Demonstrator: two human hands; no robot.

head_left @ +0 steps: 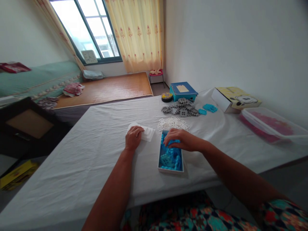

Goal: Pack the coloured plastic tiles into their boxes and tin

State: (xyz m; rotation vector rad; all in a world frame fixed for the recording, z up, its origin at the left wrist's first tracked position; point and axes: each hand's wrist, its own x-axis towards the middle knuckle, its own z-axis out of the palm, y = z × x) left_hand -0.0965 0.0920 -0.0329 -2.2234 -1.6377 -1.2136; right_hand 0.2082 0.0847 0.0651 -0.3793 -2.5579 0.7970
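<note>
White-clothed table (pixel 84 154), head view. Item: shallow white rectangular tray of blue plastic lattice pieces (pixel 170 158), at the near edge, long axis running straight away from the person. Right hand (pixel 181 140) lies over its far end, fingers curled onto the pieces; grasp not discernible. Left hand (pixel 133 138) rests on flat white lid (pixel 147 133) just left of the tray; grasp unclear. Beyond: white lattice pieces (pixel 172 123), grey lattice pile (pixel 180 108).

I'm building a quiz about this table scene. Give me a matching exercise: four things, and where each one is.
Things: 1 left hand; 2 right hand; 3 grey pieces; 4 clear tub.
Places: A at the right edge of the table; B on the white lid; C in the small box of blue pieces; D beside the blue box.
Pairs: 1-B; 2-C; 3-D; 4-A.
</note>
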